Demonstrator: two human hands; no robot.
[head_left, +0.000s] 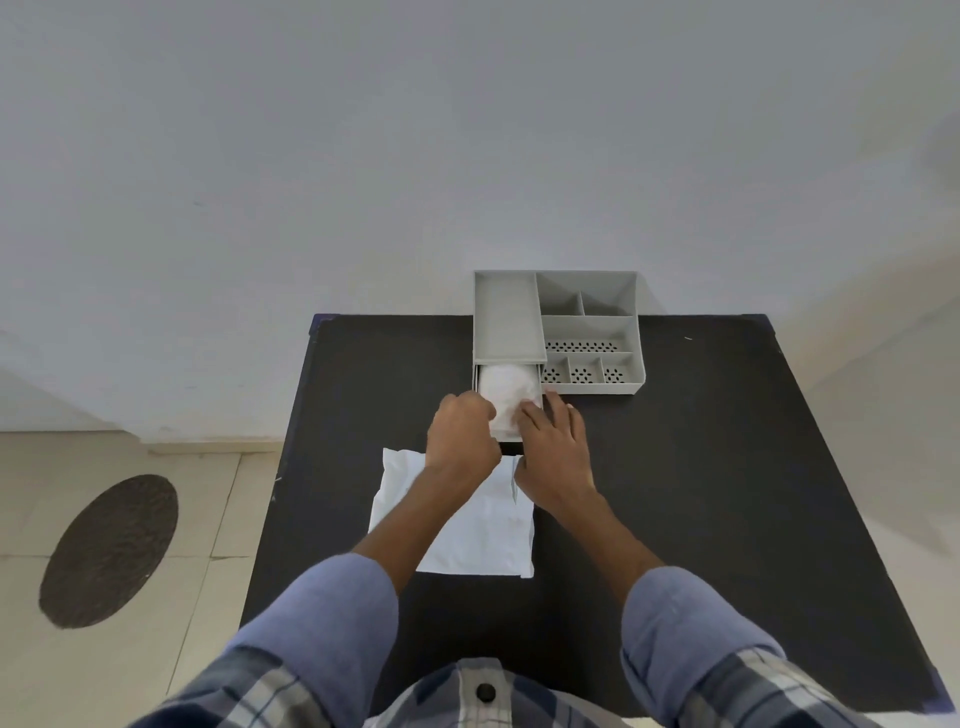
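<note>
A grey desk organiser (589, 322) stands at the far edge of the black table (701, 467). Its lower drawer (511, 436) is pulled out toward me and holds a white bundled cloth (506, 387). My left hand (462, 434) is at the drawer's left front with curled fingers touching the cloth; whether it grips the cloth is unclear. My right hand (556, 447) lies at the drawer's right front, fingers fairly straight and pressing on the cloth's near edge. A folded white cloth (483, 540) lies flat on the table under my forearms.
The organiser's right side has several open compartments (589, 358) with perforated floors. The table's back edge meets a white wall. Left of the table is a tiled floor with a dark oval mat (109, 551).
</note>
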